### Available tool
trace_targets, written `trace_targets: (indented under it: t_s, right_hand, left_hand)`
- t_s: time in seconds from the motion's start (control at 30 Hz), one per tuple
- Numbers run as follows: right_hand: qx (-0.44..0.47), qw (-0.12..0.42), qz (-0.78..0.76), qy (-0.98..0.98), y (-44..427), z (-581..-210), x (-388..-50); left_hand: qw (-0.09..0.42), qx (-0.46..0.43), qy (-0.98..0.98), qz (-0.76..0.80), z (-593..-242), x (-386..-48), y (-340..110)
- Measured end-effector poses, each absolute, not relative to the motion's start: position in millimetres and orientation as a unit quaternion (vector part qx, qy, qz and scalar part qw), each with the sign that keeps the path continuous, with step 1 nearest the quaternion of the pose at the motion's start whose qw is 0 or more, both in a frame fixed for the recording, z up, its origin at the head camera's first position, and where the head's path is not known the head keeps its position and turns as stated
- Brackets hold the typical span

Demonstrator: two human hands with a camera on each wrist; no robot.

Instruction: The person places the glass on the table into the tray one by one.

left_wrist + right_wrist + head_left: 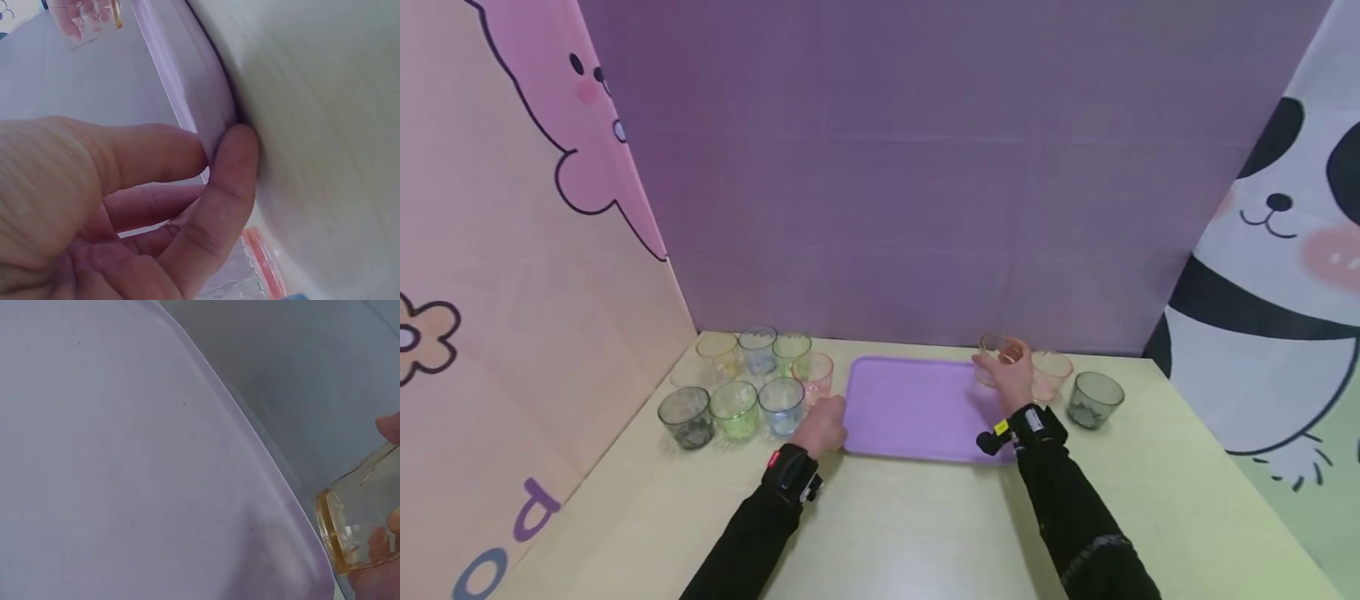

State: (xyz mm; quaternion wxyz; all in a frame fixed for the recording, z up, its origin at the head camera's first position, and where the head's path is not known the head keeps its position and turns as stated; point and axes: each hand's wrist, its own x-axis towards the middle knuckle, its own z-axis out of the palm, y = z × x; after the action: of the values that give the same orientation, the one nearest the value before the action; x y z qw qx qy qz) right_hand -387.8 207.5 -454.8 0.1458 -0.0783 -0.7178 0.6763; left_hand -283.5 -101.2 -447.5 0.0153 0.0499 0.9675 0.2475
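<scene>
On the table lies a flat purple tray (910,408). My left hand (822,427) pinches its left edge near the front corner; in the left wrist view the thumb and index finger meet on the tray's rim (194,69). At the tray's back right corner, my right hand (1011,375) holds a clear drinking glass (987,372). In the right wrist view this glass (359,519) is tilted, with an amber-tinted base beside the tray's edge. A pink glass (813,375) and a blue glass (782,404) stand close to the left hand.
Left of the tray stand more tinted glasses, among them a green glass (735,408), a dark grey glass (687,417) and a yellow glass (718,354). To the right are a pink glass (1051,379) and a grey glass (1095,400). A purple backdrop (887,183) rises behind the table.
</scene>
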Motion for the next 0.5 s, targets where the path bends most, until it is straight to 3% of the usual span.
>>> trace_targets:
  t_s: [0.5]
  right_hand:
    - [-0.090,0.094,0.645,-0.753,212.8,-455.7,-396.9]
  left_hand:
    - [0.014,0.054,0.962,0.268,-446.9,-279.3,-100.2]
